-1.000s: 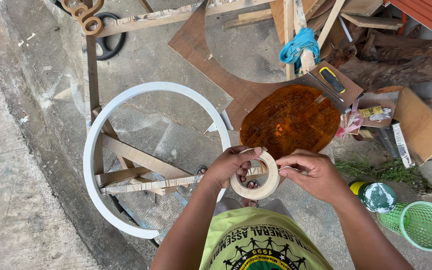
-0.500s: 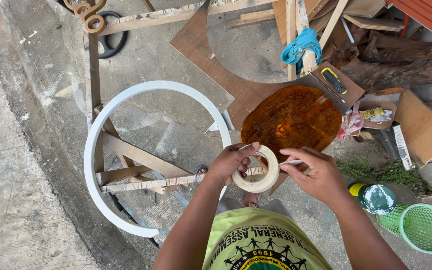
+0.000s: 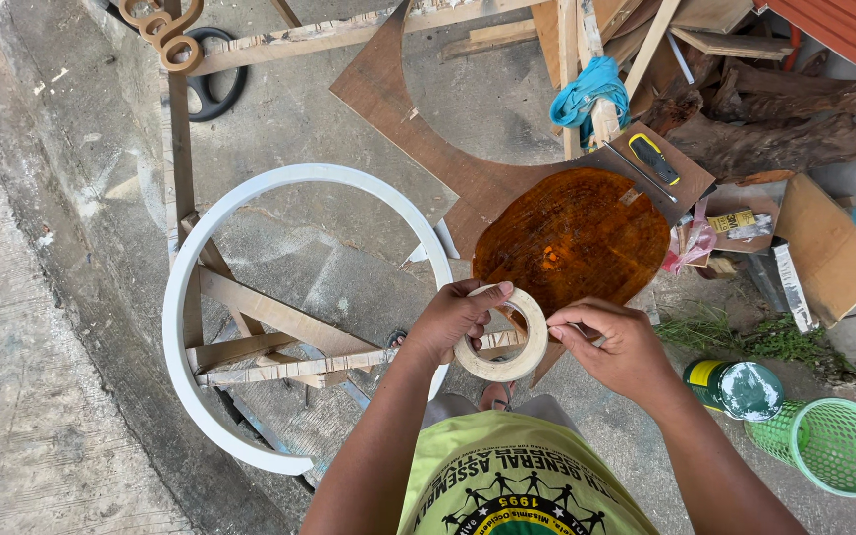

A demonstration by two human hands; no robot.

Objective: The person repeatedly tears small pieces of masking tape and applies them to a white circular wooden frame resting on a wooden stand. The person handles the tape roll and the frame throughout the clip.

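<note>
Concrete floor (image 3: 369,109) carried everything; big white ring (image 3: 182,297) on its wooden frame (image 3: 269,342) lay just left of my hands, with the brown cut-out board (image 3: 418,109) and orange-brown round panel (image 3: 572,238) ahead. Green basket (image 3: 834,446) and a green-lidded can (image 3: 740,388) sat right, scrap wood beyond. Since a second ago the tape roll (image 3: 500,335) barely moved; it stayed chest-high over the floor, so the tape end was probably still being picked. Left hand (image 3: 453,319) fingers wrapped the roll's rim. Right hand (image 3: 621,347) fingers were pinched narrow at its right edge, on what I cannot tell. Open room only toward the left.
</note>
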